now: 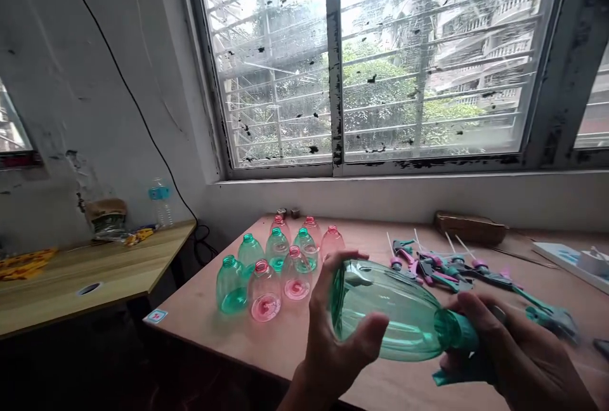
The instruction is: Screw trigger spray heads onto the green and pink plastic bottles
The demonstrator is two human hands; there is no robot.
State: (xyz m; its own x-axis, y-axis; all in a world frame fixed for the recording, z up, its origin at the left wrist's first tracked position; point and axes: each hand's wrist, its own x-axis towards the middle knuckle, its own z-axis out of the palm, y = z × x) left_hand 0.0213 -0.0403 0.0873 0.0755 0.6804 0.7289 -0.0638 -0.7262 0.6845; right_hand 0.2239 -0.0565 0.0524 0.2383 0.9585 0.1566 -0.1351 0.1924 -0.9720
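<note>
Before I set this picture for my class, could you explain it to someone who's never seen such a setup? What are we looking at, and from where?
There is no machine here: a person works bare-handed, and one camera on their head looks forward and down. The left hand cups the base of a clear green bottle lying sideways in the air, while the right hand grips the green spray top at its neck. On the pinkish table, green bottles and pink bottles stand upright without tops. To the right lies a pile of green, pink and dark spray tops with thin white tubes. Behind is a window.
</note>
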